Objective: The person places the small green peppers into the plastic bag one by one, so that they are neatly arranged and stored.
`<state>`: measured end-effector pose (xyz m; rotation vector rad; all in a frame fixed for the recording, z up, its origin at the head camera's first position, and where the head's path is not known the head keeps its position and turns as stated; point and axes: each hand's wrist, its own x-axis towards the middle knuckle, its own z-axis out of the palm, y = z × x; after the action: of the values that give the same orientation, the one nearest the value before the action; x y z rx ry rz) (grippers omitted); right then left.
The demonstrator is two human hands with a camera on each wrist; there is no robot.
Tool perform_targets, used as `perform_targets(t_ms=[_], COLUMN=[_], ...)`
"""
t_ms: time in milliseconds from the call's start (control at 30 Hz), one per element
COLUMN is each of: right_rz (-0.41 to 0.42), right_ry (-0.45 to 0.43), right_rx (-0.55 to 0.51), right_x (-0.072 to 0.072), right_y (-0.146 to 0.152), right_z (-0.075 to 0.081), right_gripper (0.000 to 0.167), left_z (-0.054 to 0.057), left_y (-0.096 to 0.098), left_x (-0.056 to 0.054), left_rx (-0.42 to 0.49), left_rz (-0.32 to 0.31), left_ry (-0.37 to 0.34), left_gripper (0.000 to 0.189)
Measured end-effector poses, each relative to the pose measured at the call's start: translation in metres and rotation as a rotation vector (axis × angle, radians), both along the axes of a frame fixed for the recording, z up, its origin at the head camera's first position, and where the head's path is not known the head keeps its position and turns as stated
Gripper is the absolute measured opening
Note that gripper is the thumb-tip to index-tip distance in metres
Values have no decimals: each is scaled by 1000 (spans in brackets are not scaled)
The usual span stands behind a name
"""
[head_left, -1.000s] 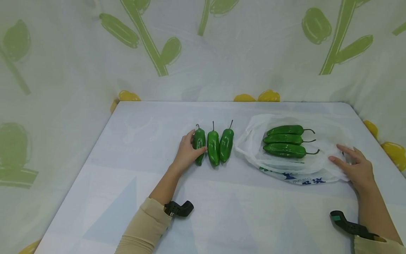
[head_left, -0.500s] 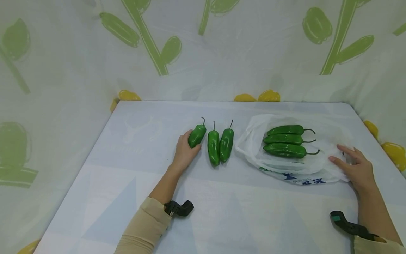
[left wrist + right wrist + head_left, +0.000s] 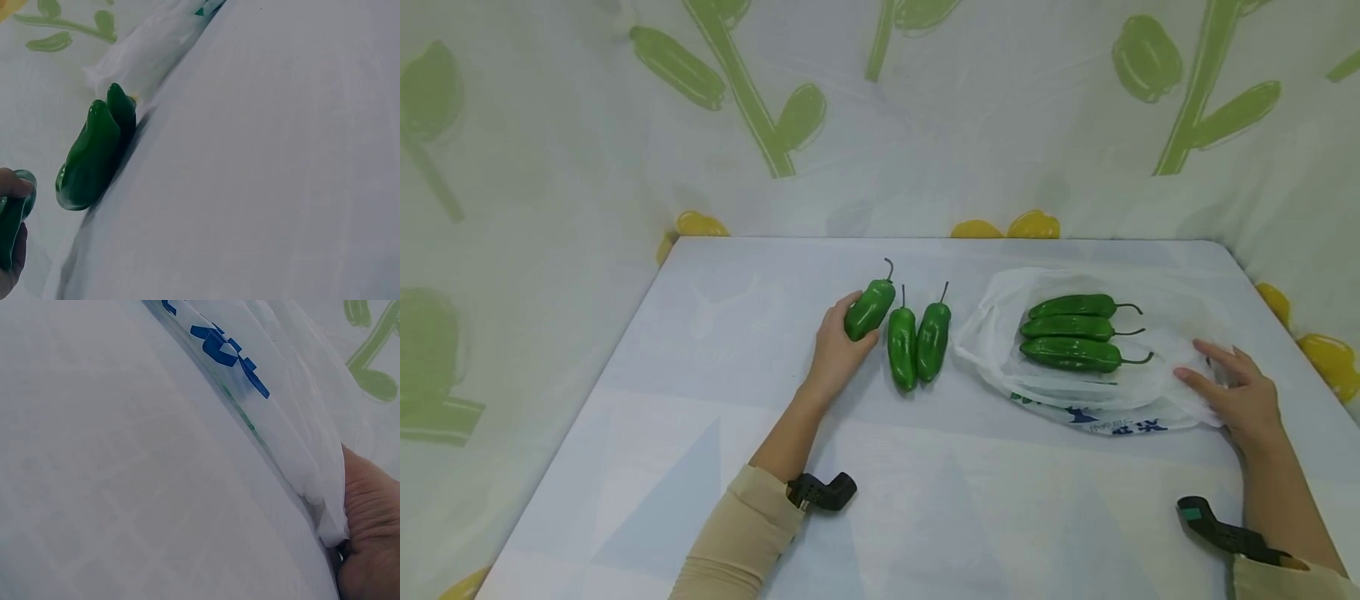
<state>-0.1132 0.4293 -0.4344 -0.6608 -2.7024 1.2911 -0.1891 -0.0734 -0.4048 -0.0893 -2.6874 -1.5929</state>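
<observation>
My left hand grips a green pepper by its body, its curled stem pointing away. The left wrist view shows this held pepper cut off at the left edge, close by two others. Those two green peppers, a left one and a right one, lie side by side on the table, stems away from me. My right hand rests on the right end of a white plastic bag, thumb and fingers spread apart. Three more green peppers lie in a row on the bag, stems to the right.
The white table carries pale blue triangles. Behind it hangs a whitish cloth printed with green plants, with yellow shapes along the table's edges. A black wrist camera sits on the left arm, another camera on the right.
My left hand has taken hold of the leftmost pepper, lifted it and tilted it, its stem now further away and to the right. The right hand and the bag stay put.
</observation>
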Motion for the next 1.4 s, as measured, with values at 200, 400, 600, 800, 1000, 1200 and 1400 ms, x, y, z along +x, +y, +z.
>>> perform_targets(t_ms=[200, 400, 600, 800, 1000, 1200, 1400], right_rz=[-7, 3, 13, 19, 17, 6, 3], right_ry=[13, 8, 7, -1, 1, -9, -28], right_rx=[-14, -7, 0, 4, 1, -6, -1], right_x=[1, 2, 2, 3, 2, 2, 0], right_y=[-1, 0, 1, 2, 2, 1, 0], right_z=[-2, -3, -2, -1, 0, 1, 1], right_gripper=[68, 68, 68, 68, 69, 69, 70], left_z=[8, 16, 28, 36, 42, 44, 37], left_y=[11, 28, 48, 66, 88, 116, 141], left_x=[0, -1, 0, 3, 5, 4, 3], left_rx=[29, 37, 20, 12, -19, -73, -126], left_rz=[-48, -97, -173, -265, -354, -459, -547], left_ry=[-17, 7, 30, 92, 109, 143, 170], left_gripper=[64, 64, 63, 63, 63, 64, 63])
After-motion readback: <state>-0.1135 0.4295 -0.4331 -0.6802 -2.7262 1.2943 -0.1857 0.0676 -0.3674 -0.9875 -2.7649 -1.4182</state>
